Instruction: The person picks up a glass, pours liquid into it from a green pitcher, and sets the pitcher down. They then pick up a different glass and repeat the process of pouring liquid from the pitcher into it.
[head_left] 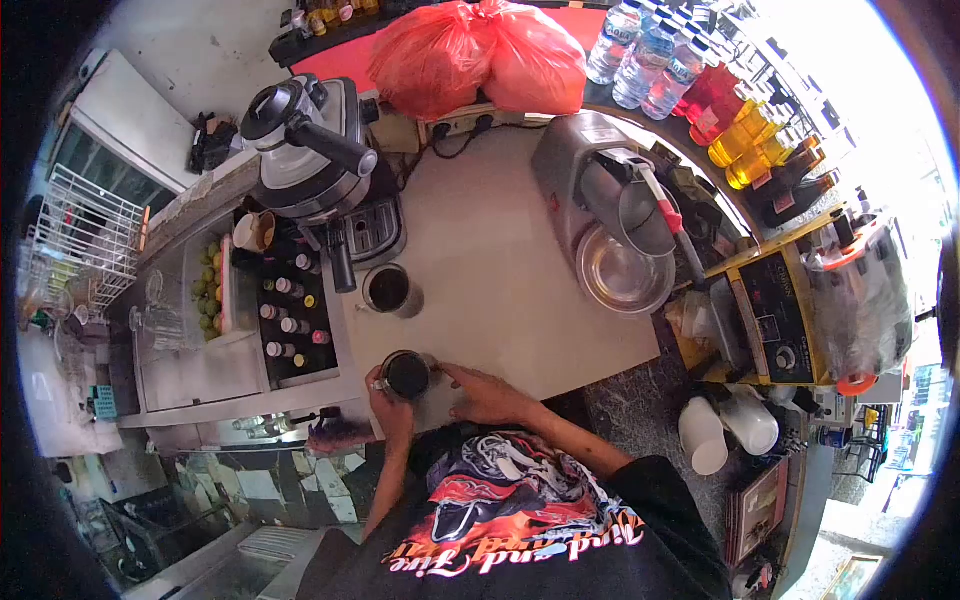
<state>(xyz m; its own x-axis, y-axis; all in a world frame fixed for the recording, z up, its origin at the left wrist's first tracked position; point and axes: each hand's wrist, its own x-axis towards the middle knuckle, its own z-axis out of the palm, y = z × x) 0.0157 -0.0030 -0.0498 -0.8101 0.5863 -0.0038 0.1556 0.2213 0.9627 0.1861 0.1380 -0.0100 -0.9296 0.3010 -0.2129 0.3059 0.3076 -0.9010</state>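
Observation:
Two glass mugs of dark liquid stand on the pale counter. My left hand (391, 405) is wrapped round the left side of the nearer mug (408, 377), close to the counter's front edge. To the right of that mug is my right hand (488, 398), its fingers stretched towards the glass and apart, the index fingertip close to the rim. A little farther back sits the second mug (389, 290), with neither hand on it. Behind it is an espresso machine (315, 165) with black handles.
A grey machine (575, 160) with a metal bowl (625, 275) stands at the back right. Small bottles (290, 310) and green fruit (208, 290) sit in the left bins. Red plastic bags (480, 60) and water bottles (645, 65) line the back. White cups (703, 437) are at right.

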